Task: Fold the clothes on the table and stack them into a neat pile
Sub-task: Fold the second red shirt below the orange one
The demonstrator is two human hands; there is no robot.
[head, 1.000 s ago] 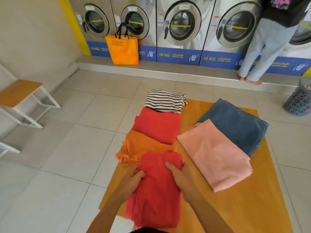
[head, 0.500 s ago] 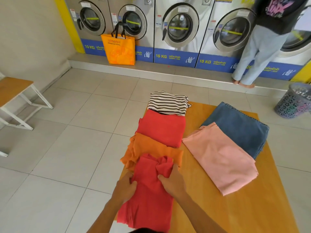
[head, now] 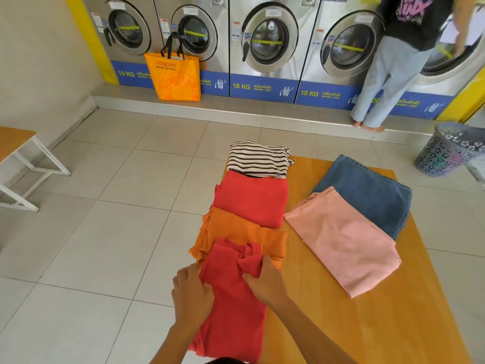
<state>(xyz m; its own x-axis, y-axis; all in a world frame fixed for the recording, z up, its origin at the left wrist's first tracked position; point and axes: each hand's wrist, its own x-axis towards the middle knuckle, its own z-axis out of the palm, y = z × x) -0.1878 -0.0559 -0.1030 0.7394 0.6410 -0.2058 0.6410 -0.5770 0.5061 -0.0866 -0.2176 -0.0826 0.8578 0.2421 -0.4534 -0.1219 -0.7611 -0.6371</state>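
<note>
A long red garment lies at the near left of the wooden table, its far end bunched. My left hand grips its left edge. My right hand pinches the crumpled fabric at its right side. Beyond it, in a row along the table's left edge, lie a folded orange piece, a folded red piece and a folded striped piece. To the right, a folded pink cloth partly overlaps folded blue denim.
A row of washing machines lines the far wall, with an orange bag on the step. A person stands at the right machine. A grey laundry basket sits at the right, a wooden bench at the left.
Both hands have drawn the red garment toward me and to the left; its far end now covers less of the orange piece. The view has tilted slightly.
</note>
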